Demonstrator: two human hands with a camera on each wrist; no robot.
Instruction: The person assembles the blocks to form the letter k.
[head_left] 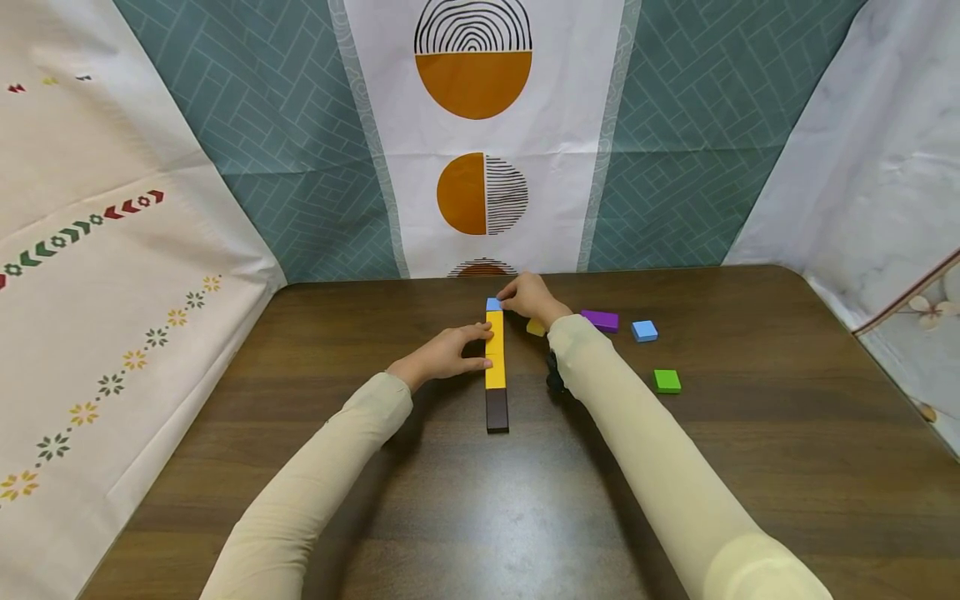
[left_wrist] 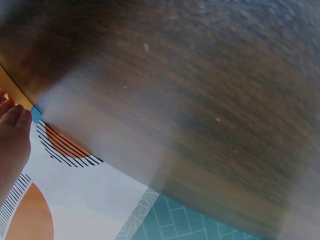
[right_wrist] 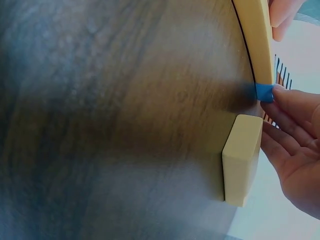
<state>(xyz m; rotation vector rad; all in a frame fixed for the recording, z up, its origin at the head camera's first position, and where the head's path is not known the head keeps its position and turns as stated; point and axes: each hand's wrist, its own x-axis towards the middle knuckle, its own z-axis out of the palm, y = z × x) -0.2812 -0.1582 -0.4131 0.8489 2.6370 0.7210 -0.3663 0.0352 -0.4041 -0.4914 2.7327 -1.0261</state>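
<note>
On the table, a straight row of blocks runs away from me: a black block (head_left: 497,413) nearest, then yellow blocks (head_left: 496,375), then a small blue block (head_left: 492,304) at the far end. My left hand (head_left: 444,353) rests its thumb and fingertips against the yellow blocks from the left. Thumb and fingers of my right hand (head_left: 528,297) pinch the blue block, which sits flush against the yellow in the right wrist view. Beside that hand lies a loose yellow block (right_wrist: 241,160), partly hidden by the wrist in the head view.
Right of the row lie a purple block (head_left: 600,321), another blue block (head_left: 644,331) and a green block (head_left: 667,382). A black object (head_left: 553,372) shows under the right forearm. Patterned cloth (head_left: 300,125) hangs behind the wooden table (head_left: 337,333).
</note>
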